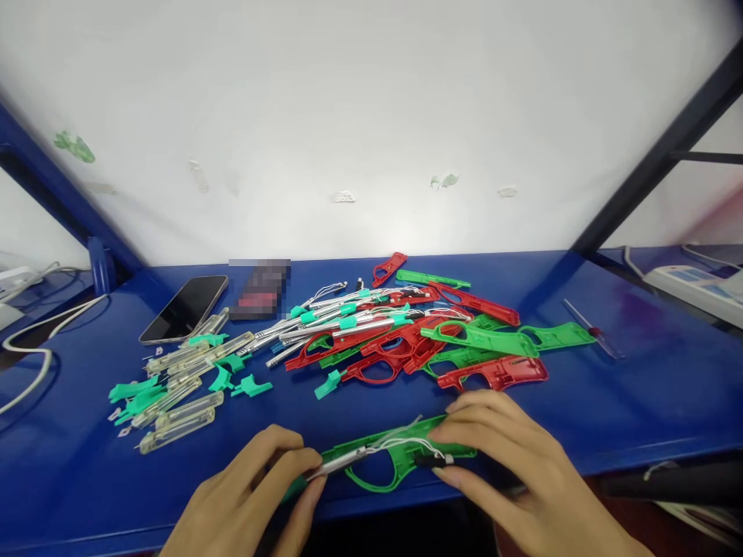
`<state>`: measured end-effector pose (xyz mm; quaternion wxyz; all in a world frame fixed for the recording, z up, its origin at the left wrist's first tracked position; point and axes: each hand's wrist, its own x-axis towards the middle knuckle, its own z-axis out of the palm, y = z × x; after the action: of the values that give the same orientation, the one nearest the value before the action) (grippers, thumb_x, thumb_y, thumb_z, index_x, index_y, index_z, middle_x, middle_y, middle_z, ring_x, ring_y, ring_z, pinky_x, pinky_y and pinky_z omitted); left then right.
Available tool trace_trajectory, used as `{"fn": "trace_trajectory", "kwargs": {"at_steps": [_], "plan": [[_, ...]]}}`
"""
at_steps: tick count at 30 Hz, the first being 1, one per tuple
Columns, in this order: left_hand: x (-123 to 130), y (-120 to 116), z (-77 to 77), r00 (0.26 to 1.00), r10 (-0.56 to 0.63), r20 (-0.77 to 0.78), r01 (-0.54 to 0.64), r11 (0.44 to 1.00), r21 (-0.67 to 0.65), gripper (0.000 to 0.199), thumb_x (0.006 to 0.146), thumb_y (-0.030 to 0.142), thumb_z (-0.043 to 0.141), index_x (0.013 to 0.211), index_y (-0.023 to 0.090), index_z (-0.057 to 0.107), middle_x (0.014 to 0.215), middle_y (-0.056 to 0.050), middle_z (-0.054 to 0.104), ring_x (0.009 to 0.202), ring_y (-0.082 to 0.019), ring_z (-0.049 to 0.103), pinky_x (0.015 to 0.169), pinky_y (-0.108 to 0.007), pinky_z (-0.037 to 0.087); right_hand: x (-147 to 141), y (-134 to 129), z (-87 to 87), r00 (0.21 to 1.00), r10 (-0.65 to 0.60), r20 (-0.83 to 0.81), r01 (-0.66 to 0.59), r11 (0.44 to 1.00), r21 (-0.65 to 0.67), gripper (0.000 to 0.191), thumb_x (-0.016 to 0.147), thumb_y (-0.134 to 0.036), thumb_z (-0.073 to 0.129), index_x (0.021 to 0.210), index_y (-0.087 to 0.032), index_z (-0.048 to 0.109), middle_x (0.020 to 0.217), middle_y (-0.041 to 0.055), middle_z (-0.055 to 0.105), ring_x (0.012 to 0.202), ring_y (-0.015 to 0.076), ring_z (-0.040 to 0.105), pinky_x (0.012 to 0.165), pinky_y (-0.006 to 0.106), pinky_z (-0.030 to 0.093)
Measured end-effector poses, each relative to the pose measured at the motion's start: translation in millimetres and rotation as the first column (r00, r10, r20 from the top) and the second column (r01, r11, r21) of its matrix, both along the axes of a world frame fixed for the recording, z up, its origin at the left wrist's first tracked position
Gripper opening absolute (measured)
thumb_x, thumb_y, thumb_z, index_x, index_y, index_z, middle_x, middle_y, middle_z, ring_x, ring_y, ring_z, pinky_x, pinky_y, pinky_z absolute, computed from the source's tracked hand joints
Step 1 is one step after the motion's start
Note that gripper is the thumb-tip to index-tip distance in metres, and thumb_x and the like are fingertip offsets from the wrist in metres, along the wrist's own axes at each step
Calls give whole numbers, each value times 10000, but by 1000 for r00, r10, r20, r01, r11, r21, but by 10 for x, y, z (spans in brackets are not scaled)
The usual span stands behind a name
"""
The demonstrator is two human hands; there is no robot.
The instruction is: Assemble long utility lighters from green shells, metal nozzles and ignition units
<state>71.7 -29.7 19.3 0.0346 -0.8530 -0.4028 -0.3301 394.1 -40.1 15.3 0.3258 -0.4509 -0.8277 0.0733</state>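
A green lighter casing half [390, 473], with a trigger loop, lies at the table's front edge, its hollow inside facing up. My left hand [255, 483] pinches a silver lighter tube [344, 462] over the casing's left end; its fingers hide the tube's far part. White wires [409, 442] run from the tube to a black igniter piece [433, 460] at the casing's right part. My right hand [511, 456] is closed round the casing's right end, fingertips on the casing and thumb close to the igniter piece. Whether the thumb touches the igniter piece, I cannot tell.
Red and green casing halves [493, 374] lie piled behind my hands, beside several silver tubes with wires [316, 313]. Clear fuel tanks [177, 433] and teal clips [252, 385] are at left. A phone [186, 309] lies behind them, a screwdriver [607, 342] at right.
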Motion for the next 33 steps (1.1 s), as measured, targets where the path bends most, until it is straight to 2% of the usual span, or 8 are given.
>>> {"fn": "trace_trajectory", "kwargs": {"at_steps": [4, 7, 11, 17, 20, 25, 28, 33], "plan": [[6, 10, -7, 1000, -3, -30, 2, 1000, -29, 201, 1111, 367, 476, 1115, 290, 661, 1032, 0, 711, 790, -100, 748, 654, -155, 569, 10, 5, 2, 999, 33, 23, -33, 999, 18, 194, 986, -369, 758, 1174, -337, 724, 1070, -21, 783, 1077, 195, 722, 975, 317, 604], [-20, 5, -19, 997, 8, -70, -13, 998, -68, 178, 1101, 325, 497, 1134, 287, 668, 1040, -6, 697, 824, -108, 735, 735, -187, 594, 21, 16, -4, 998, 55, 24, -56, 998, 37, 165, 993, -355, 754, 1149, -323, 712, 1060, -27, 783, 1069, 189, 719, 984, 313, 592], [-97, 16, -52, 988, 14, -154, -17, 1000, -15, 200, 1090, 308, 511, 1195, 296, 681, 1088, -12, 724, 921, -150, 746, 874, -279, 631, 32, 26, -10, 998, 59, 33, -61, 996, 57, 185, 982, -357, 768, 1156, -328, 709, 1053, -37, 789, 1068, 185, 723, 990, 302, 591], [-174, 78, -62, 960, -25, -280, 41, 998, 54, 304, 1087, 251, 474, 1259, 327, 714, 1092, 9, 775, 946, -176, 759, 901, -316, 648, 27, 39, 16, 998, 55, 38, -57, 996, 69, 124, 1000, -383, 734, 1109, -324, 738, 1019, -29, 804, 998, 188, 756, 940, 291, 624], [-145, 98, -31, 973, -3, -229, 15, 999, 49, 286, 1095, 280, 480, 1255, 317, 715, 1082, 14, 781, 963, -152, 761, 940, -262, 628, 28, 40, 18, 999, 40, 35, -43, 994, 99, 157, 976, -398, 757, 1113, -321, 750, 1005, -22, 809, 972, 193, 770, 925, 288, 636], [-52, 129, 38, 997, 11, -71, -8, 999, 43, 274, 1115, 322, 458, 1183, 290, 721, 983, 23, 772, 881, -113, 756, 886, -177, 609, 26, 39, 54, 1000, -4, 3, 3, 980, 200, 172, 980, -380, 734, 1130, -309, 775, 1075, 25, 808, 987, 217, 780, 908, 311, 643], [-37, 134, 57, 999, -10, -30, 10, 1000, -6, 251, 1110, 340, 478, 1164, 291, 718, 979, 30, 758, 872, -95, 748, 862, -138, 594, -70, 81, 161, 1000, -14, 27, 7, 966, 259, 205, 997, -410, 712, 1167, -309, 766, 1147, 37, 807, 1050, 227, 775, 936, 321, 632], [-68, 116, 60, 1000, -1, 27, 1, 1000, -30, 217, 1098, 405, 526, 1153, 294, 703, 989, 38, 745, 888, -72, 746, 859, -87, 565, -407, 227, 386, 994, 89, 56, -100, 968, 232, 199, 1044, -401, 666, 1189, -291, 748, 1159, -2, 824, 1093, 184, 767, 1027, 305, 581]]}}
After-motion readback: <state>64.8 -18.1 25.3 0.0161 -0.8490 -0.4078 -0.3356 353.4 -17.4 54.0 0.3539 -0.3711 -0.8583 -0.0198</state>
